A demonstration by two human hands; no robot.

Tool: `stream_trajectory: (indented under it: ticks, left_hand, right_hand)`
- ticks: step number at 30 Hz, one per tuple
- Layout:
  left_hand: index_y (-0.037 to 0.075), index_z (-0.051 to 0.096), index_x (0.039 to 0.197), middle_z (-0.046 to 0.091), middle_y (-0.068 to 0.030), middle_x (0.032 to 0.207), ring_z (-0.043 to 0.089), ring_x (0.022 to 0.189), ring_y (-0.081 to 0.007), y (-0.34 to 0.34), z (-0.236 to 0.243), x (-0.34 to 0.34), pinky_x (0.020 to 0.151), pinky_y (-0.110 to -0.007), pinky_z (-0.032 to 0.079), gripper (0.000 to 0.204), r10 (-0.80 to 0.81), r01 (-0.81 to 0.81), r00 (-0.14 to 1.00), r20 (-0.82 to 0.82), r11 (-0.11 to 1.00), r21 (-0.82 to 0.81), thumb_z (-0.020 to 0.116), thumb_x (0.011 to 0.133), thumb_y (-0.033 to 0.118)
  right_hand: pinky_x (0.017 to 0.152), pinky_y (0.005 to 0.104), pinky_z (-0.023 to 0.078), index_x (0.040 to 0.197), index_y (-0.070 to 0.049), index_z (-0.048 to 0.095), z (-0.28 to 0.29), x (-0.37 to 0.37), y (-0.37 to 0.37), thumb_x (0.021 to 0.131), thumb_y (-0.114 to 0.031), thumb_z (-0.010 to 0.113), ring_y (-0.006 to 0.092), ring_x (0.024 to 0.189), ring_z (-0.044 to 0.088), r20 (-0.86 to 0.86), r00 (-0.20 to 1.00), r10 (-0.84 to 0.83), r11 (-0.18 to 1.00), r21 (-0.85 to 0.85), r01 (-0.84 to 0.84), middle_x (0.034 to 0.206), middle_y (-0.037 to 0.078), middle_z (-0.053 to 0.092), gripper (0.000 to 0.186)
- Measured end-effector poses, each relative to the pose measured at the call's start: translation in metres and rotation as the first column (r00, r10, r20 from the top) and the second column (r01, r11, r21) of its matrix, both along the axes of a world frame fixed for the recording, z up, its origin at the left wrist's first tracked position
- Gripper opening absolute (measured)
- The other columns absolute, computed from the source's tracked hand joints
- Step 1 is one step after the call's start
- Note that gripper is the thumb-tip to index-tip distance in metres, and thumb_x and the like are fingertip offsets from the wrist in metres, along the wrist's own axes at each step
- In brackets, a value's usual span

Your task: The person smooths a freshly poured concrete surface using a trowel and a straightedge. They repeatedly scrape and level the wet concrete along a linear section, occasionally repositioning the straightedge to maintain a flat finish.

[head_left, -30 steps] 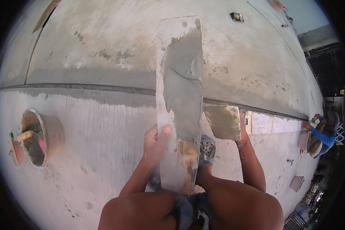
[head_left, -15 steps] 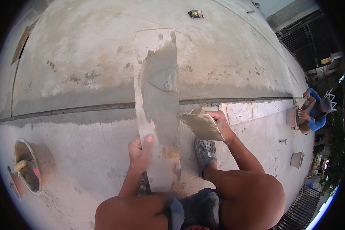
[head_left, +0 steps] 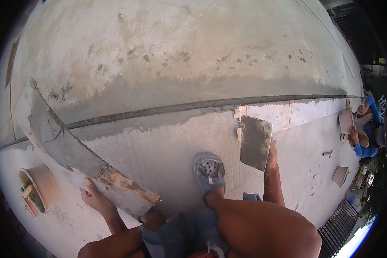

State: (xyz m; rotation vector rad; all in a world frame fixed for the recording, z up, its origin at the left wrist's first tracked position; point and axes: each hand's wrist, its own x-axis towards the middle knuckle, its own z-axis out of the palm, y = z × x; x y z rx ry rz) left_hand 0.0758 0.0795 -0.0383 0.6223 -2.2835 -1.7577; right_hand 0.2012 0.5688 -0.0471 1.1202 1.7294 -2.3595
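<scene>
My left hand (head_left: pixel 98 198) grips the edge of a long board (head_left: pixel 25 109), thumb on top. Its upper face bears a smear and a lump of wet grey mortar (head_left: pixel 47 127), and its near end is worn to bare wood. The board slants from near my lap toward the far left. In my right hand (head_left: pixel 272 158) is a rectangular plastering float (head_left: pixel 256 142), tilted up with its mortar-stained flat face showing. The fingers behind the float are partly hidden. Beyond both hands, a dark groove (head_left: pixel 180 104) runs across the concrete, with grey mortar smeared along it.
Pale flat strips (head_left: pixel 314 112) lie along the groove at right. A mortar bucket (head_left: pixel 49 185) with a tool handle stands at left. My grey clog (head_left: pixel 210 170) is planted in the middle. At far right a co-worker (head_left: pixel 367 124) crouches by a tub; a small bucket (head_left: pixel 340 175) stands nearer.
The board has swung from upright before me to a leftward slant, still in my left hand. The float has moved right, away from the board, and turned more upright. The view has shifted right.
</scene>
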Motion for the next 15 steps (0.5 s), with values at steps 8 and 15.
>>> stream_trajectory:
  ticks: [8,15]
  left_hand:
    - [-0.007,0.06,0.123,0.069,-0.0107,0.111,0.065,0.096,-0.0141,0.009,0.022,-0.007,0.088,-0.03,0.052,0.043,0.03,-0.028,0.999,0.017,0.995,-0.101,0.059,0.108,0.034]
    - [-0.008,0.06,0.123,0.069,-0.0112,0.111,0.065,0.097,-0.0141,0.032,0.037,0.002,0.088,-0.029,0.051,0.044,0.084,-0.08,0.995,0.051,0.994,-0.067,0.058,0.109,0.033]
  right_hand:
    - [0.082,0.0296,0.047,0.118,-0.003,0.06,-0.031,-0.058,-0.054,0.109,-0.032,0.057,0.0103,0.091,0.053,0.058,0.826,0.561,0.816,0.129,-0.563,0.095,0.001,0.062,0.031]
    - [0.086,0.0294,0.051,0.124,-0.003,0.062,-0.054,-0.08,-0.1,0.111,-0.03,0.05,0.0097,0.101,0.058,-0.123,0.869,0.479,0.798,-0.351,-0.49,0.111,0.004,0.064,0.032]
